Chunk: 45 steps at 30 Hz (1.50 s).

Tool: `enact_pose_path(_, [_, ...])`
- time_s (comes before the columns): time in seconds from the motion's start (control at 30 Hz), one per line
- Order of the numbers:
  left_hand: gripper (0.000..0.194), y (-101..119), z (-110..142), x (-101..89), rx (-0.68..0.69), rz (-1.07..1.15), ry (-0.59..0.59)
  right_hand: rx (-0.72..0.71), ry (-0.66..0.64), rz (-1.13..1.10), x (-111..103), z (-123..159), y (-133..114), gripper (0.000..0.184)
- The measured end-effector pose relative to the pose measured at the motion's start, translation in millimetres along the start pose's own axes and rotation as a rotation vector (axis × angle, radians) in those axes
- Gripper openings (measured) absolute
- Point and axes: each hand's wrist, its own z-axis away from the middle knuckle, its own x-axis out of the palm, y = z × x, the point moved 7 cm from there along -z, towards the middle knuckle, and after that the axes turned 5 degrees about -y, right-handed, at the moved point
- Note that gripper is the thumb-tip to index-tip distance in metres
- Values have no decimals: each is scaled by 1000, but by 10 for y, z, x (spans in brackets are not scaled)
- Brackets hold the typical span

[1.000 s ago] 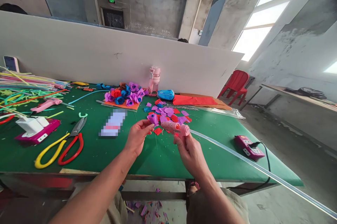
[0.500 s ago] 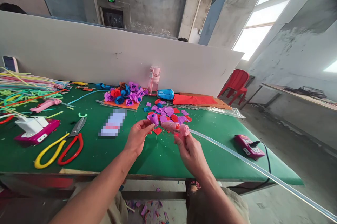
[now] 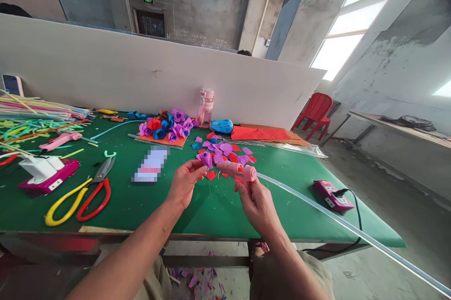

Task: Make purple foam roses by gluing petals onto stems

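My left hand [image 3: 185,182] is closed in a pinch on a small purple paper flower [image 3: 205,159], which has a dark blue bit at its centre. In my right hand [image 3: 254,201] is a pink hot glue gun [image 3: 234,170], its nozzle pointing left and a little short of the flower. A long clear glue stick [image 3: 317,208] runs out of the back of the gun toward the lower right. Behind both hands lie loose purple, red and blue paper petals [image 3: 225,149]. Whether the trigger is pressed, I cannot tell.
Finished paper flowers [image 3: 167,126] are piled behind the petals, near a pink bottle [image 3: 206,107]. Scissors [image 3: 102,173], a power strip [image 3: 52,175] and a second glue gun [image 3: 61,141] lie left. Another power block [image 3: 333,195] with a cable sits right. A white board [image 3: 158,70] closes off the back.
My right hand and the glue gun have shifted slightly to the right, so the nozzle is a bit farther from the flower. The left hand stays almost still.
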Motion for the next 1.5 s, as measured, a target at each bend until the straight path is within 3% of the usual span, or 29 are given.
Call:
enact_pose_path(0.67, [26, 5, 10, 13, -3, 0, -5, 6, 32, 27, -37, 11, 19, 26])
enact_pose_path(1.2, [27, -8, 1, 13, -4, 18, -11, 33, -20, -3, 25, 12, 60, 27])
enact_pose_path(1.33, [28, -23, -11, 11, -34, 77, -2, 154, -61, -171, 39, -13, 230, 31])
enact_pose_path(1.5, [26, -64, -35, 46, -106, 180, -75, 493, -243, -616, 70, 33, 664, 43])
